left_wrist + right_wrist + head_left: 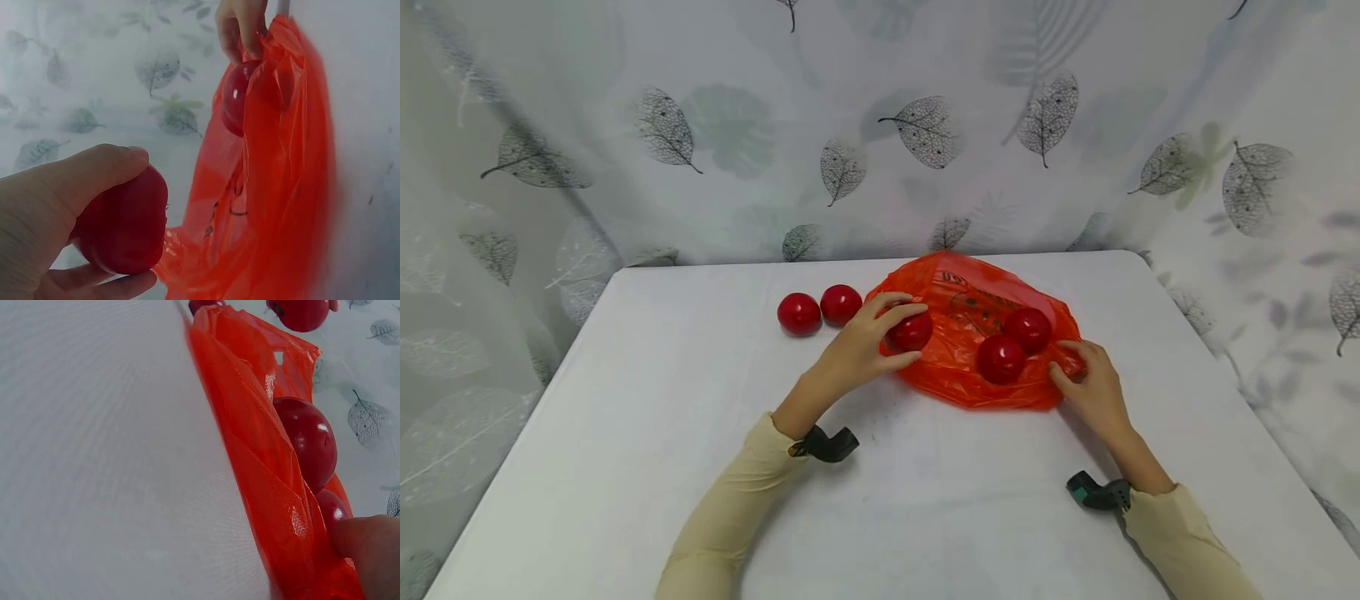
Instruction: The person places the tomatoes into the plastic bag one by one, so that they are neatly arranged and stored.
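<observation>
My left hand (868, 342) grips a glossy red tomato (910, 331) between thumb and fingers. Small dark stem bits show at the end of this tomato (128, 219) in the left wrist view. It is held over the left part of a crumpled orange-red plastic bag (955, 375). Two more tomatoes, one in front (1000, 359) and one behind (1028, 330), lie within the bag's right half. At the bag's right end my right hand (1097, 392) holds the plastic edge with thumb and fingers, close to those tomatoes; its thumb (375, 544) shows in the right wrist view.
Two other tomatoes, a left one (799, 314) and a right one (841, 305), sit side by side on the white table (700, 400), left of the bag. A leaf-patterned curtain (737, 167) hangs behind the table and along its sides.
</observation>
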Demonstrator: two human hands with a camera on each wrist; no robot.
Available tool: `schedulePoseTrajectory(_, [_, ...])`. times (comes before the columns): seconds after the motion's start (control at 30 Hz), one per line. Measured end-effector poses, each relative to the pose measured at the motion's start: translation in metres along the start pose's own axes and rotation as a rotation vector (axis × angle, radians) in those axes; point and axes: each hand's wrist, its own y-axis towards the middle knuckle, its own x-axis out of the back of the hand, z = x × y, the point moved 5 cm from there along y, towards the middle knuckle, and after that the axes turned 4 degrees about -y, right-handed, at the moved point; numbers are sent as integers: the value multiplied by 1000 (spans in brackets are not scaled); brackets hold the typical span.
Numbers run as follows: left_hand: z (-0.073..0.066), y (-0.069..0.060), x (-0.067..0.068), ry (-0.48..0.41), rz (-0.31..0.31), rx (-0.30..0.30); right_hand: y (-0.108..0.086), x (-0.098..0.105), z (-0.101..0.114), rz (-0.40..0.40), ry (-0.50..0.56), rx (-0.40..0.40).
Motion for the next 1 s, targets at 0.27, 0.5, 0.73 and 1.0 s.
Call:
schedulePoseTrajectory(0.27, [-2,18,-18,-61,49,10,1,2,0,-4,0,-2])
schedulePoseTrajectory(0.5, [2,33,-37,-90,55,-27,1,0,-1,3,4,-11])
schedulePoseTrajectory(0.73, [6,46,-54,-76,73,-18,1,0,-2,-4,-5,-12])
schedulePoseTrajectory(1.0, [14,58,-69,-64,106,35,1,-1,-2,-15,-5,-12])
